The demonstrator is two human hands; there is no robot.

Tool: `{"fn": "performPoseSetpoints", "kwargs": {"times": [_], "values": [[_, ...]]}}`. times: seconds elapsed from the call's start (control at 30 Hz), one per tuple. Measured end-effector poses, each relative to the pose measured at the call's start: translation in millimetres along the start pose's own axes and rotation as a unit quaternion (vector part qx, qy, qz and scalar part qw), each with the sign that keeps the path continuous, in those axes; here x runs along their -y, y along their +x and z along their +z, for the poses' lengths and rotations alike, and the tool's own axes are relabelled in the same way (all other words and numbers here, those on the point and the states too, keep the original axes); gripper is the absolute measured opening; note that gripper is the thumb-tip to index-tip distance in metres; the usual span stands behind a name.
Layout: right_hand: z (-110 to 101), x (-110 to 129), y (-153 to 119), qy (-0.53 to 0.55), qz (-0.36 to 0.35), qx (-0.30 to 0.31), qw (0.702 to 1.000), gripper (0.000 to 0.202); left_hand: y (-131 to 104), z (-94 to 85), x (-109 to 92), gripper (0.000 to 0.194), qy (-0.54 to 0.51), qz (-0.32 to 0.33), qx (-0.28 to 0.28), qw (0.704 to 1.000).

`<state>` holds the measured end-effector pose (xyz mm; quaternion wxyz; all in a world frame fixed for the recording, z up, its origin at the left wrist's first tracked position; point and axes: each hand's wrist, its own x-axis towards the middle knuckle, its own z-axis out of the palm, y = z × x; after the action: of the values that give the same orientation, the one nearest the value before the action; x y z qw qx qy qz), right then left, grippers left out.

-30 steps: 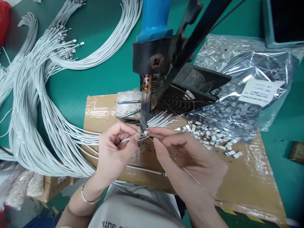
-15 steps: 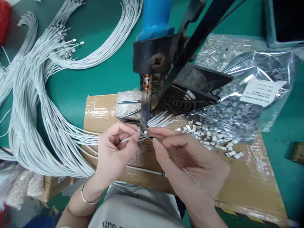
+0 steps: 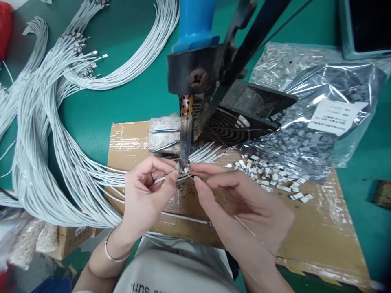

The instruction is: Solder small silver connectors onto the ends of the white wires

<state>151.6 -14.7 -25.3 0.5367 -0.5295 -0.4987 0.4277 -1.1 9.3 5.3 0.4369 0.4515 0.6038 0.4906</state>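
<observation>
1. Between the fingertips: soldering iron [image 3: 185,142], tip downward, blue handle [image 3: 195,24] above, held by a black clamp [image 3: 180,75].
2. Left fingers: left hand [image 3: 149,195], thumb and forefinger pinched together on 1 white cable [image 3: 159,180], its end close by the iron's tip.
3. Right fingers: right hand [image 3: 253,203], thumb and forefinger nearly together, slim gap at the tips; fine wire [image 3: 244,225] passing between them and back across the palm.
4. At the fingertips, beside the iron's tip: 1 small pale piece [image 3: 187,169]; contact too small to tell.
5. Just beyond the fingers: wrapped block [image 3: 157,139] bearing 2 metal rods [image 3: 165,131]; row of cable ends [image 3: 204,154].
6. Beyond the right fingers: black fan [image 3: 232,129]; loose white parts [image 3: 275,175]; clear bag [image 3: 314,150] with white label [image 3: 337,117].
7. Left of the left fingers: large cable bundle [image 3: 67,175], on green table [image 3: 128,101].
8. Nearer the body than the fingers: 1 lone cable [image 3: 186,217] with metal end, on cardboard [image 3: 311,232].
</observation>
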Motion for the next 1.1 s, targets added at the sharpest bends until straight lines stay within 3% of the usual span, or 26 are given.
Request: {"fn": "performPoseSetpoints", "kwargs": {"times": [0.83, 1.1], "values": [[0.4, -1.3, -1.8, -0.007, 0.008, 0.009, 1.0, 0.017, 1.1, 0.9, 0.8, 0.016, -0.016, -0.022, 0.009, 1.0], [2.1, 2.3, -0.4, 0.007, 0.026, -0.013, 1.0, 0.016, -0.1, 0.5, 0.6, 0.012, -0.004, -0.026, 0.004, 1.0]]}}
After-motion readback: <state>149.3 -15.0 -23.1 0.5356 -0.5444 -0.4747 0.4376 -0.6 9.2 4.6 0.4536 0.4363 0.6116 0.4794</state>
